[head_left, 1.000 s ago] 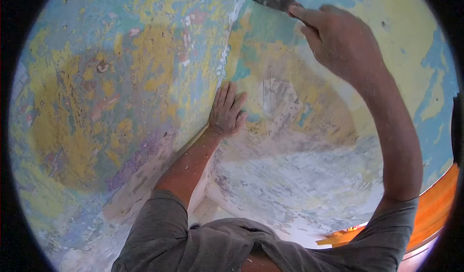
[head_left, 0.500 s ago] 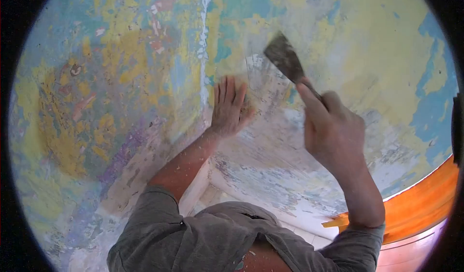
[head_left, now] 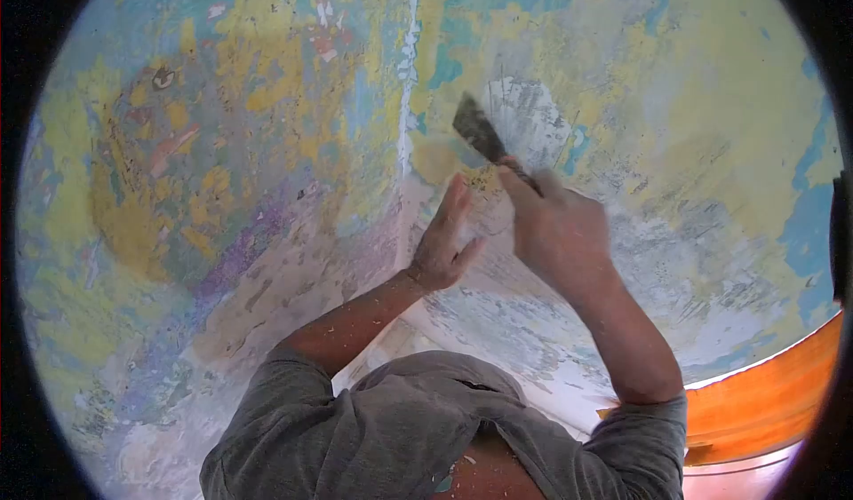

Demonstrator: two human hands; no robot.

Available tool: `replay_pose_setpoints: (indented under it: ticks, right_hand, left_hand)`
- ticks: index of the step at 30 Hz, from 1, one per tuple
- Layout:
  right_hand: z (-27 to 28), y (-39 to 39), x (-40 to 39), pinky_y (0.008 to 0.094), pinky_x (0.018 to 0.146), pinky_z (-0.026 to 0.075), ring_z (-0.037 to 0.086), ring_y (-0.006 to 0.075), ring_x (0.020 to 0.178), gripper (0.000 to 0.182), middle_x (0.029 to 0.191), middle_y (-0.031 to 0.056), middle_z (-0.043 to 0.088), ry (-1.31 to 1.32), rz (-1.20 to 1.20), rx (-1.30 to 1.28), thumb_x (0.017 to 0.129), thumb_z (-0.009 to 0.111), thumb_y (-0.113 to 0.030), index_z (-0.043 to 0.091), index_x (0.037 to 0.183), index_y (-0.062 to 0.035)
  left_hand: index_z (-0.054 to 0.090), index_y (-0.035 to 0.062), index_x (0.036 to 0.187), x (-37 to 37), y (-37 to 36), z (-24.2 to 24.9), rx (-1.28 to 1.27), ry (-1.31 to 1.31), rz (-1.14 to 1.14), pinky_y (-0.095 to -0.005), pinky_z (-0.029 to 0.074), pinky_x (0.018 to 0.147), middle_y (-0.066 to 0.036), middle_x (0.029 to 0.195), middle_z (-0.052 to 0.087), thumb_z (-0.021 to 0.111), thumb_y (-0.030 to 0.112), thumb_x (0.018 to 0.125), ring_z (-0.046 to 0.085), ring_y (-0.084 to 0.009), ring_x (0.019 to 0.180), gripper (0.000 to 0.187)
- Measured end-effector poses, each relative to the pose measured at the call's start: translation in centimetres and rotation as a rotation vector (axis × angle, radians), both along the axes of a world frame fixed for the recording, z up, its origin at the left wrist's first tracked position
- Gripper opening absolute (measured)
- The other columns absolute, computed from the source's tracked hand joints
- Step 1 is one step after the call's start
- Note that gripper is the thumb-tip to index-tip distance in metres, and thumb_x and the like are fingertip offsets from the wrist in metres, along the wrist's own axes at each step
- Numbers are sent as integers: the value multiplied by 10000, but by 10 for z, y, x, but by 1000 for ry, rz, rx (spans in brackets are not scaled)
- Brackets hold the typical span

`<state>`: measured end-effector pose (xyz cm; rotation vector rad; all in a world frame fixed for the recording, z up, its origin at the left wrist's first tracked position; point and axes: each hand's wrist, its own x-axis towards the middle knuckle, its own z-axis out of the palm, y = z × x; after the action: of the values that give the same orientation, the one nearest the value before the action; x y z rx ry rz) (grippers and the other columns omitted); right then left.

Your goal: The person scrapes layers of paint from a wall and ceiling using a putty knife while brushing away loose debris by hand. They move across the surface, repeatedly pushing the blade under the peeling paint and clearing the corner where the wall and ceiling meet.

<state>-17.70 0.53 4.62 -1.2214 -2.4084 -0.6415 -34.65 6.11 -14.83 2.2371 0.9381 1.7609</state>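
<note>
My right hand is wrapped round the handle of a paint scraper, whose flat, dirty metal blade points up and left. The blade is in front of the wall, which is patchy with yellow, blue and grey paint; whether it touches cannot be made out. To the left of the scraper is my left hand, empty, with its fingers stretched upward and the thumb apart. It is turned edge-on near the wall corner. Pale flakes dot my left forearm.
A second painted wall meets the first at a corner marked by a whitish vertical crack. Orange cloth or panel shows at the lower right. A pale bare patch lies behind the scraper.
The scraper in my right hand has moved left and slightly down. My left hand, earlier spread flat against the wall, has turned sideways and moved lower right. The view has shifted a little.
</note>
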Motion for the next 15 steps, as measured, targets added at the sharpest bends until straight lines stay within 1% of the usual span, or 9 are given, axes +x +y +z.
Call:
replay_pose_setpoints:
  ticks: [1,3,4,6,10,12,13,14,15]
  right_hand:
    - [-9,7,-11,429,611,586,725,298,743,455,1064,116,685,1,19,-25,860,653,-123,654,1315,-137]
    - [-22,18,-29,419,598,589,730,295,746,454,1082,108,693,6,38,-50,860,664,-138,659,1313,-151]
    - [-27,22,-36,423,603,591,732,300,753,453,1091,108,694,8,12,-89,861,663,-142,658,1314,-149]
    - [-39,31,-47,427,608,593,735,306,761,453,1099,108,695,12,-7,-129,862,662,-145,658,1315,-147]
    - [-61,40,-57,433,592,575,708,309,705,441,1090,117,696,202,142,-87,898,652,-144,647,1339,-141]
    - [-62,35,-53,420,575,561,691,296,670,454,1084,117,696,286,207,-89,915,641,-134,634,1369,-139]
    - [-60,29,-48,425,762,551,670,360,897,487,1195,168,664,453,250,-324,935,626,-148,586,1420,-122]
    - [-60,24,-43,429,948,541,648,423,1124,524,1306,218,632,618,291,-557,956,611,-162,539,1471,-105]
    - [-67,18,-37,429,948,541,648,423,1124,524,1306,218,632,616,294,-556,956,611,-162,539,1471,-105]
  left_hand:
    - [202,79,1630,7,-3,13,-3,2,7,-517,257,1218,-283,1654,218,604,301,1031,229,-450,1535,755]
    - [244,97,1594,14,-3,36,-494,-701,-292,-475,382,1143,-217,1497,481,584,280,1049,498,-339,1369,668]
    - [244,97,1594,11,-5,53,-495,-700,-288,-475,382,1143,-217,1497,481,584,280,1049,498,-339,1369,668]
    - [328,108,1497,4,-4,82,-700,-1084,-272,-388,482,1009,-123,1305,610,574,264,1056,632,-215,1112,528]
    - [356,129,1397,-11,13,78,-721,-1211,-291,-343,503,903,-88,1183,657,564,250,1056,649,-156,982,418]
    - [484,124,1295,-18,23,66,-693,-1158,-440,-324,508,811,-45,1062,686,565,283,1052,645,-123,913,301]
    - [484,124,1295,-17,19,62,-692,-1161,-438,-324,508,811,-45,1062,686,565,283,1052,645,-123,913,301]
    - [548,133,1195,-12,11,57,-738,-1132,-505,-297,483,736,-22,991,686,555,305,1054,633,-105,858,223]
    - [612,142,1095,-8,1,58,-785,-1100,-571,-270,457,662,1,921,686,546,328,1057,621,-86,803,201]
